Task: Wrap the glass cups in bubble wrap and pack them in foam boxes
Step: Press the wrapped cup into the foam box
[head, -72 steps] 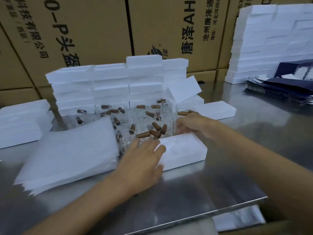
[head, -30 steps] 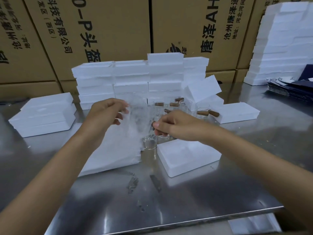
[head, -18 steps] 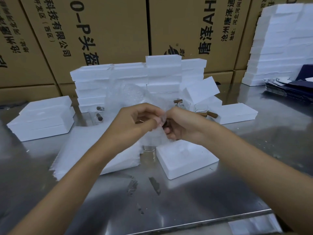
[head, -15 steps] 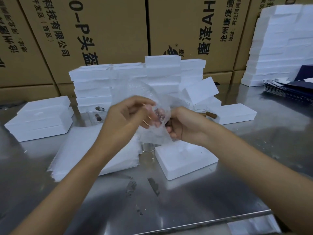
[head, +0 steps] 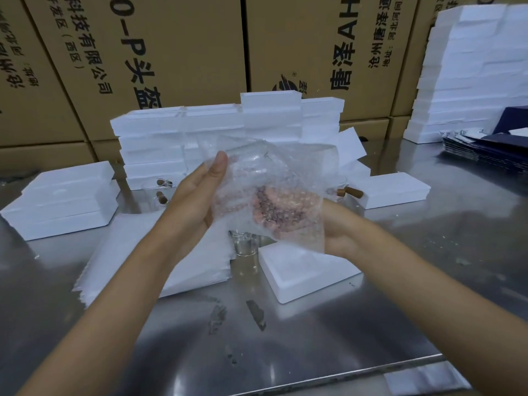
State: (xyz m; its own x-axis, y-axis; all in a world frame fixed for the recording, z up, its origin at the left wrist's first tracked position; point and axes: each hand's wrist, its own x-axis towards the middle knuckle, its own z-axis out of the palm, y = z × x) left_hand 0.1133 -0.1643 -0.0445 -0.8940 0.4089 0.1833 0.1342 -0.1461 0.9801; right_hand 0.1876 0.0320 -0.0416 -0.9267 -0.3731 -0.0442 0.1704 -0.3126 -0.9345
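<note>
A sheet of clear bubble wrap (head: pixel 265 178) hangs in the air between both hands, draped over a glass cup that shows only as a faint outline. My left hand (head: pixel 197 195) holds the wrap's left side, thumb up along its edge. My right hand (head: pixel 334 227) grips the cup from below; its fingers show pink through the bubbles. An open foam box (head: pixel 305 270) lies on the steel table (head: pixel 343 338) under the hands. A pile of bubble wrap sheets (head: pixel 137 252) lies to its left. More glass cups (head: pixel 245 244) with brown wooden handles stand behind.
Stacks of white foam boxes (head: pixel 228 124) stand across the middle, with more foam boxes (head: pixel 63 201) on the left, a single foam box (head: pixel 391 190) on the right and a tall foam stack (head: pixel 471 67) at far right. Dark blue cartons (head: pixel 494 141) lie beside that. Cardboard boxes (head: pixel 171 38) form the back wall.
My left hand lifted a sheet off the pile while my right picked up a cup; they met above the foam box, and the wrap now spreads over the cup and my right fingers.
</note>
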